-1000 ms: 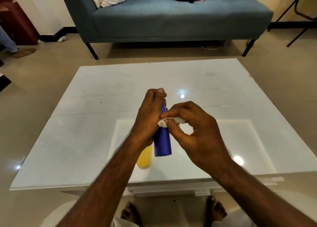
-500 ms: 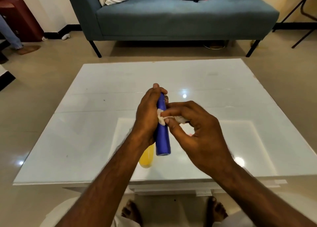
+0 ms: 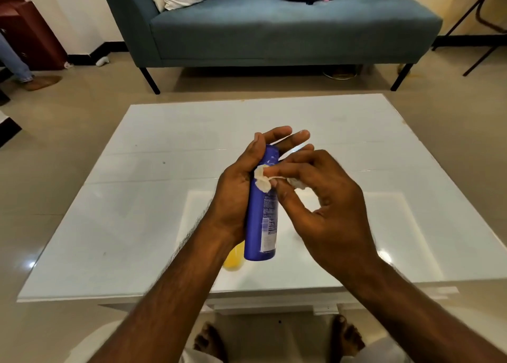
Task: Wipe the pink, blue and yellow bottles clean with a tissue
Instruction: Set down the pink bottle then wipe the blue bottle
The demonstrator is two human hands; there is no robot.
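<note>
We see the blue bottle (image 3: pixel 260 212) upright above the white surface (image 3: pixel 137 198), cradled in our left hand (image 3: pixel 238 192), whose grip is loose, fingers splayed. Our right hand (image 3: pixel 323 206) pinches a crumpled tissue (image 3: pixel 262 180) against its upper side. The yellow bottle (image 3: pixel 233 258) waits behind; no pink one shows, so wiping seems midway.

- One view only, worn on the person's head; no second view to share anything with.
- Faces forward and down over a white table (image 3: pixel 137 198), toward a blue-grey sofa (image 3: pixel 274 33) across the floor.
- Close: both forearms enter from the bottom edge, left hand (image 3: pixel 241 195) and right hand (image 3: pixel 326 206) near centre, bare feet below.
- Wide angle; table edges spread outward.
</note>
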